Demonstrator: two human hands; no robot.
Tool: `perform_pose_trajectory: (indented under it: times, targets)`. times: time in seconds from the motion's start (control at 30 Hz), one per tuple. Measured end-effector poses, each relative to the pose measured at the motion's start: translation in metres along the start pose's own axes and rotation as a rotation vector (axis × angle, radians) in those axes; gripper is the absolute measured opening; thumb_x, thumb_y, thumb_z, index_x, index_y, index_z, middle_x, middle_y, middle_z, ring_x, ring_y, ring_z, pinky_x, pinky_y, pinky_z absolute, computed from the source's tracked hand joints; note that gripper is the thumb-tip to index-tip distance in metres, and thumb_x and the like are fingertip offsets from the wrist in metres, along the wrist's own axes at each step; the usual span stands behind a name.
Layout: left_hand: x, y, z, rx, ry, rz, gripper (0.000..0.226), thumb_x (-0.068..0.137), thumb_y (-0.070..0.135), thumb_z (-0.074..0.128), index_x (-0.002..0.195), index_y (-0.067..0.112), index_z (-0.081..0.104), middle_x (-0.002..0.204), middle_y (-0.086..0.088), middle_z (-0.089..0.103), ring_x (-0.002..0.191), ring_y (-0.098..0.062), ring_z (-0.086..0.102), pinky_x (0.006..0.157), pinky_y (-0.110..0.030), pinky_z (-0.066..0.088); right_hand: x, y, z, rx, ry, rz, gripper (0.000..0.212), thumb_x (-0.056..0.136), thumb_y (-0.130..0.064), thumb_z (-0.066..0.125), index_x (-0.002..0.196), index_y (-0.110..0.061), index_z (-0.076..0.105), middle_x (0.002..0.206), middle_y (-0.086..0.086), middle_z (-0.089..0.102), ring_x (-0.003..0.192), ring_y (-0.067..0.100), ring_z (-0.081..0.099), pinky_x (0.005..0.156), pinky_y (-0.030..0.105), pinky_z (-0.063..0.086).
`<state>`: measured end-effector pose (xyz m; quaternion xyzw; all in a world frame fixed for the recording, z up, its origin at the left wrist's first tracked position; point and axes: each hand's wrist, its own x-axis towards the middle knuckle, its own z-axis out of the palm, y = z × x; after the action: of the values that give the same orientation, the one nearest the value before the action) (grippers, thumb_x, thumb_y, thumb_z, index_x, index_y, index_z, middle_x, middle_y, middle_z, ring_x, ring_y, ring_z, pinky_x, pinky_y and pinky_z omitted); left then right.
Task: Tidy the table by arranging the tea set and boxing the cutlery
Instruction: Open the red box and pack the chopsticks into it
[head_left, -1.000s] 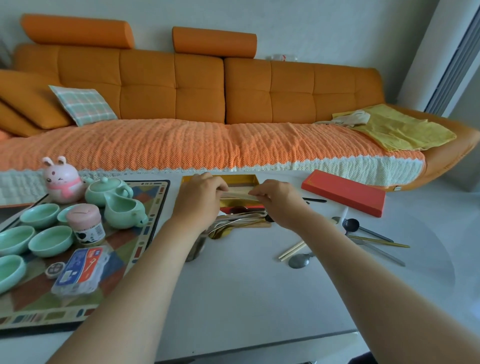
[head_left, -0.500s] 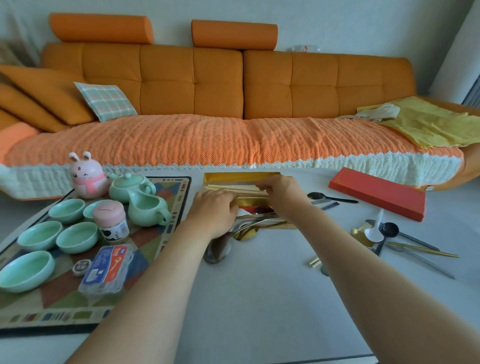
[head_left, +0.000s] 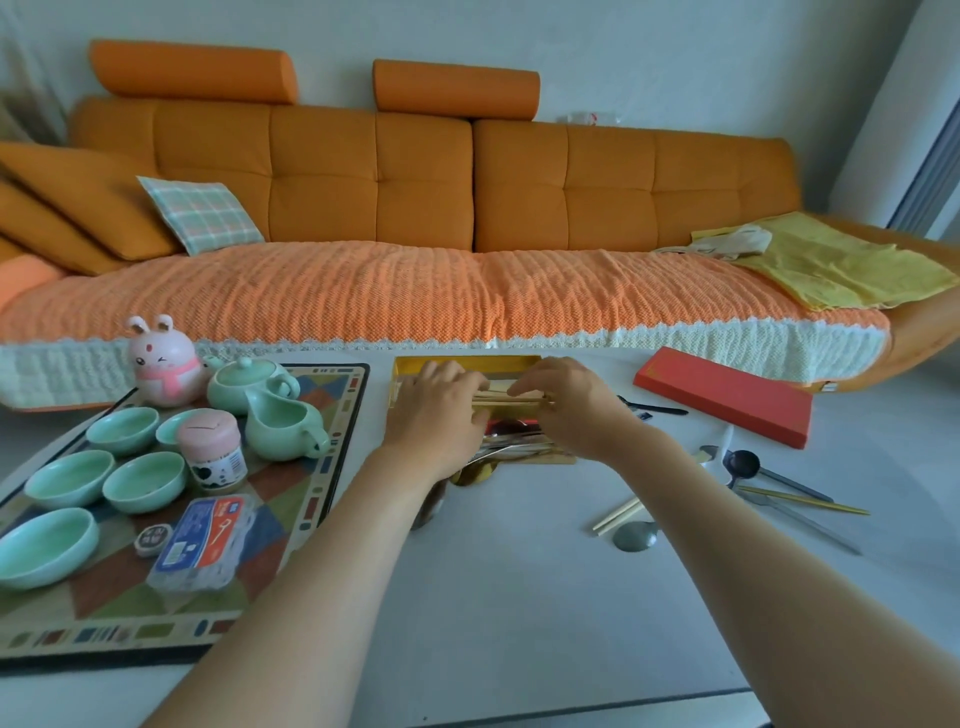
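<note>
Gold card forms the open cutlery box (head_left: 467, 362), which lies on the white table (head_left: 519, 597) just in front of the orange sofa (head_left: 415, 182).

Head view. Both forearms reach forward to the box. The left hand (head_left: 436, 415) lies over its left half, back upward, fingers curled down onto one end of a bundle of pale chopsticks (head_left: 511, 400). The right hand (head_left: 566, 410) pinches the other end between bent fingers and thumb. The chopsticks lie crosswise inside the box, between the two hands. Nearer the person, metal spoons (head_left: 514, 441) fill the box's front part, and a few bowls stick out past its near edge.

The red lid (head_left: 722, 402) lies flat to the right, apart from the box. Loose cutlery lies right of the right forearm: a black spoon (head_left: 743, 464), a gold utensil (head_left: 805, 501), a pair of wooden chopsticks (head_left: 618, 514) and a steel spoon (head_left: 635, 536).

To the left, a patterned mat (head_left: 337, 441) carries the celadon tea set: teapot (head_left: 249, 382), pitcher (head_left: 283, 428) and several cups (head_left: 144, 480). A pink rabbit figure (head_left: 163, 366), a pink-lidded jar (head_left: 210, 449) and a blue-and-red packet (head_left: 208, 540) share the mat.
</note>
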<state>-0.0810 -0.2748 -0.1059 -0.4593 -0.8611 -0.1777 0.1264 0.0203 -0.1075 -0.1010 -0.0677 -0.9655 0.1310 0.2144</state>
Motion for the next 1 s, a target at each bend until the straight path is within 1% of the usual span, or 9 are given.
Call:
perform_pose_trajectory:
  times: [0.07, 0.17, 0.23, 0.33, 0.47, 0.53, 0.67, 0.83, 1.0]
  targets:
    - [-0.003, 0.014, -0.002, -0.04, 0.043, 0.067, 0.024, 0.096, 0.031, 0.054, 0.118, 0.024, 0.059, 0.116, 0.005, 0.054, 0.113, -0.019, 0.045, 0.096, -0.034, 0.034, -0.007, -0.002, -0.018, 0.01, -0.022, 0.039, 0.039, 0.078, 0.003, 0.054, 0.097, -0.024, 0.075, 0.094, -0.009, 0.06, 0.087, 0.013, 0.054, 0.077, 0.025, 0.043]
    - [-0.012, 0.035, -0.001, -0.104, 0.022, 0.161, 0.012, 0.094, 0.026, 0.058, 0.104, 0.02, 0.063, 0.102, 0.005, 0.057, 0.1, -0.018, 0.052, 0.083, -0.03, 0.041, -0.021, -0.003, -0.041, 0.009, -0.243, 0.134, 0.031, 0.084, -0.012, 0.055, 0.091, -0.035, 0.075, 0.087, -0.021, 0.061, 0.078, 0.0, 0.055, 0.067, 0.013, 0.039]
    - [-0.019, 0.048, 0.001, -0.15, -0.058, 0.184, 0.012, 0.094, 0.027, 0.057, 0.102, 0.022, 0.064, 0.099, 0.007, 0.058, 0.095, -0.016, 0.054, 0.076, -0.028, 0.042, -0.033, 0.001, -0.049, -0.076, -0.384, 0.144, 0.031, 0.086, -0.017, 0.055, 0.09, -0.04, 0.075, 0.088, -0.023, 0.063, 0.077, -0.006, 0.055, 0.067, 0.01, 0.037]
    - [-0.029, 0.064, 0.005, -0.185, -0.169, 0.175, 0.007, 0.092, 0.033, 0.055, 0.094, 0.03, 0.062, 0.099, 0.009, 0.064, 0.093, -0.015, 0.058, 0.074, -0.029, 0.048, -0.052, 0.008, -0.06, -0.086, -0.531, 0.185, 0.031, 0.086, -0.017, 0.058, 0.095, -0.041, 0.075, 0.101, -0.023, 0.068, 0.081, -0.009, 0.057, 0.072, 0.01, 0.037]
    - [-0.035, 0.081, 0.01, -0.183, -0.243, 0.187, 0.01, 0.09, 0.037, 0.056, 0.093, 0.034, 0.064, 0.098, 0.013, 0.065, 0.087, -0.01, 0.058, 0.064, -0.021, 0.04, -0.07, 0.02, -0.07, -0.085, -0.633, 0.233, 0.039, 0.081, -0.009, 0.059, 0.094, -0.043, 0.073, 0.1, -0.022, 0.066, 0.088, -0.005, 0.058, 0.069, 0.011, 0.037]
    - [-0.036, 0.085, 0.011, -0.184, -0.262, 0.197, 0.014, 0.09, 0.04, 0.057, 0.098, 0.032, 0.067, 0.099, 0.013, 0.066, 0.086, -0.009, 0.057, 0.065, -0.022, 0.04, -0.074, 0.024, -0.069, -0.109, -0.637, 0.229, 0.039, 0.08, -0.008, 0.06, 0.09, -0.044, 0.073, 0.096, -0.023, 0.066, 0.089, -0.002, 0.059, 0.07, 0.014, 0.039]
    - [-0.035, 0.088, 0.014, -0.162, -0.259, 0.202, 0.022, 0.089, 0.045, 0.06, 0.103, 0.031, 0.069, 0.098, 0.011, 0.065, 0.084, -0.011, 0.057, 0.065, -0.023, 0.042, -0.077, 0.024, -0.059, -0.063, -0.537, 0.217, 0.018, 0.088, -0.022, 0.069, 0.094, -0.039, 0.075, 0.088, -0.025, 0.066, 0.082, -0.008, 0.058, 0.076, 0.016, 0.042]
    - [-0.033, 0.085, 0.015, -0.002, -0.19, 0.197, 0.026, 0.092, 0.046, 0.057, 0.101, 0.029, 0.075, 0.097, 0.008, 0.068, 0.089, -0.014, 0.051, 0.085, -0.031, 0.041, -0.073, 0.014, -0.04, -0.016, -0.426, 0.175, 0.012, 0.088, -0.028, 0.071, 0.098, -0.034, 0.075, 0.087, -0.025, 0.06, 0.083, -0.002, 0.056, 0.068, 0.01, 0.037]
    - [-0.033, 0.083, 0.016, -0.029, -0.248, 0.101, 0.018, 0.092, 0.032, 0.06, 0.101, 0.025, 0.074, 0.093, 0.005, 0.069, 0.084, -0.015, 0.061, 0.07, -0.027, 0.049, -0.067, 0.015, -0.04, -0.035, -0.419, 0.155, 0.018, 0.087, -0.037, 0.072, 0.104, -0.032, 0.074, 0.102, -0.014, 0.067, 0.09, 0.004, 0.056, 0.07, 0.016, 0.038]
